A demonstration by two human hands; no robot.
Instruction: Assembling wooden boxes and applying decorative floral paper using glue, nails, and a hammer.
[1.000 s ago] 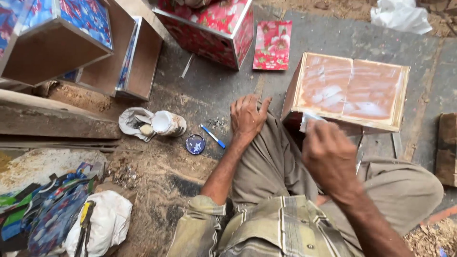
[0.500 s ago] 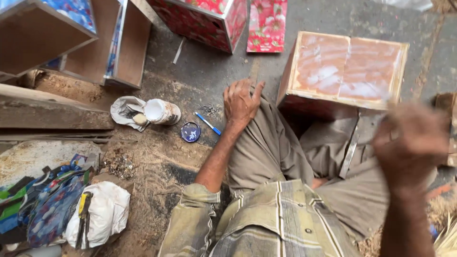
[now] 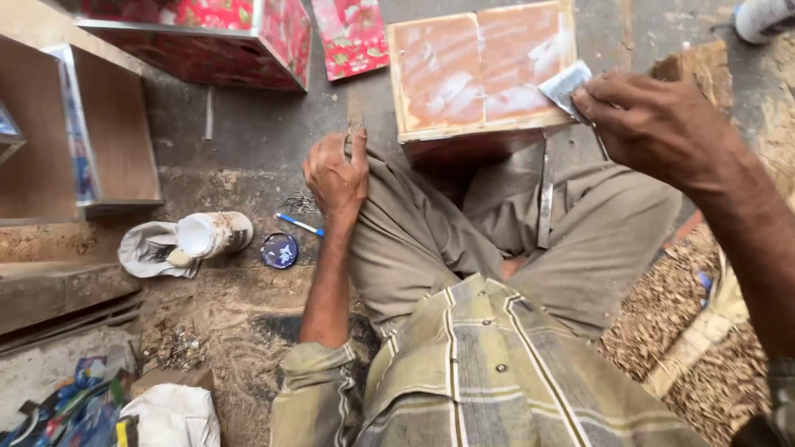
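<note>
My left hand rests flat on my left knee with its fingers apart and nothing in it. My right hand pinches a small grey scrap of sheet against the right edge of a wooden box. The box has a pale, glue-smeared top and stands on the ground just beyond my crossed legs. A thin metal strip lies across my right thigh.
To the left lie a glue pot on a rag, a round blue lid, a blue pen and loose nails. Red floral-covered boxes and open wooden boxes stand at the back. Wood shavings pile at right.
My right hand swung out to the right and has come back up to the box's right edge with the grey scrap. The left hand has stayed on my knee.
</note>
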